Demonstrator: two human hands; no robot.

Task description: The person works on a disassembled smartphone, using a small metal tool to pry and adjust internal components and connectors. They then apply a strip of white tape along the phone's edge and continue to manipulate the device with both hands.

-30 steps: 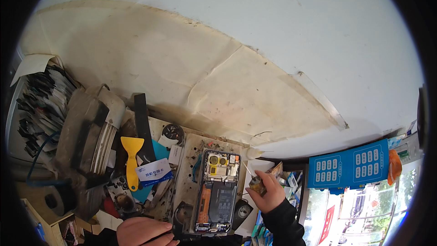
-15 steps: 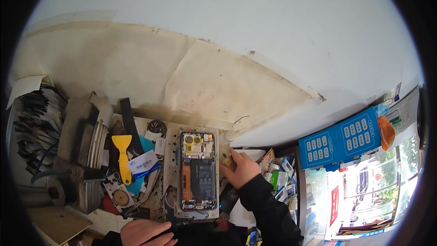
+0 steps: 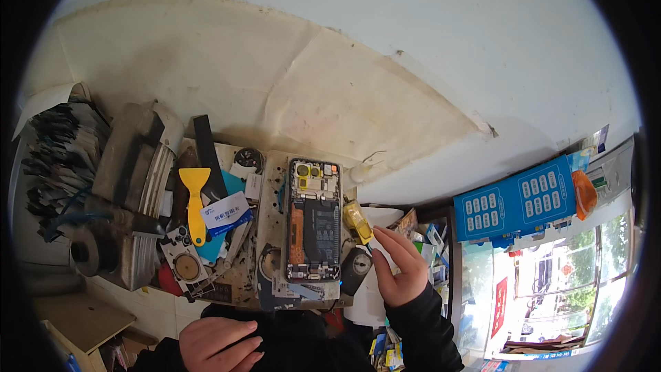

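An opened phone (image 3: pixel 315 224), its back cover off, lies upright on a worn pale repair stand (image 3: pixel 275 172); its dark battery, circuit board and orange flex strip show. Just right of it is a small yellow, see-through item (image 3: pixel 357 222) whose kind I cannot make out. My right hand (image 3: pixel 403 269) is beside that item's lower end, thumb and forefinger apart, and I see nothing held between them. Low in the view, left of the phone, my left hand (image 3: pixel 219 346) hangs loosely bent over my dark clothing, its fingers slightly apart and holding nothing visible.
Left of the stand lie a yellow scraper (image 3: pixel 195 200), a white and blue card (image 3: pixel 226 212) and loose phone parts (image 3: pixel 184 265). A grey metal machine (image 3: pixel 127 193) stands farther left. Small boxes (image 3: pixel 434 238) crowd the right side, below a blue sign (image 3: pixel 513 196).
My right hand has drawn back down and right, uncovering the yellow item. The view has shifted, so the phone and bench sit higher. My left hand stays low.
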